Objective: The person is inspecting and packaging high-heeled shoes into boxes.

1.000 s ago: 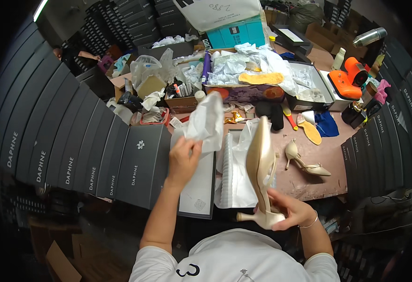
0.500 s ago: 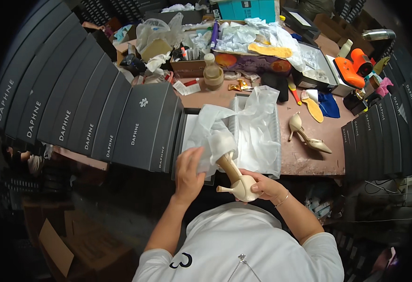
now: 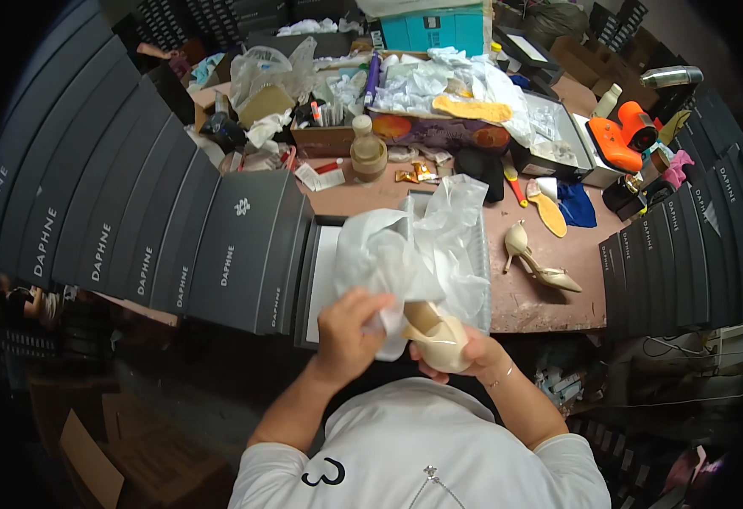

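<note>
My right hand grips a cream high-heeled shoe by its back part, close to my body. White tissue paper covers the shoe's front, so its toe is hidden. My left hand is closed on the tissue beside the shoe. Just beyond both hands is an open shoe box, lined with more white tissue. The matching cream shoe lies on its side on the table, right of the box.
Dark grey shoe boxes stand in a row at the left, with more boxes at the right. Farther back are a glass jar, a yellow insole, a blue cloth, an orange tool and a carton of crumpled paper.
My left hand has moved in toward the shoe and closed on the tissue, which now wraps more of the shoe's front. The shoe has turned in my right hand, and its heel no longer shows.
</note>
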